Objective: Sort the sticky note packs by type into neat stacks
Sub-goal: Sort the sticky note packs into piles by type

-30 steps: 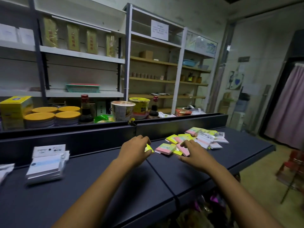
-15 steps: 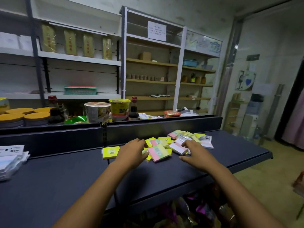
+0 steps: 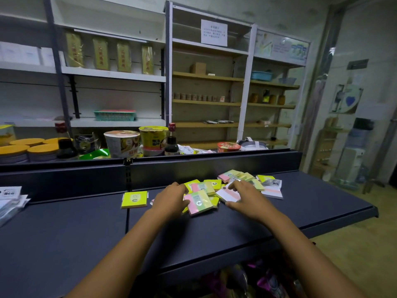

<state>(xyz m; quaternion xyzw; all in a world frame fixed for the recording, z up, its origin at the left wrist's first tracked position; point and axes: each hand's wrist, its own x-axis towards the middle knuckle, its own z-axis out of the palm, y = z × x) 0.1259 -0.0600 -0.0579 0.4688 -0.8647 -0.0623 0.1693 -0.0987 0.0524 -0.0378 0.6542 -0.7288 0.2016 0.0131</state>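
The sorting looks barely begun. 1 yellow pack point(image 3: 134, 199) lies apart on the dark tabletop point(image 3: 64, 233), left of the rest — the only piece that reads as the start of a stack. Everything else sits in a loose heap point(image 3: 236, 186) of yellow, pink-green and white packs near the back rail, overlapping at odd angles, so nearly all the separating by type is left to do.

The left hand point(image 3: 169, 198) rests at the heap's left edge, fingers curled down over packs beneath it; whether it grips 1 I cannot tell. The right hand point(image 3: 247, 198) pinches a white-and-pink pack point(image 3: 228, 194) — thumb at its near edge, fingers over the far side.
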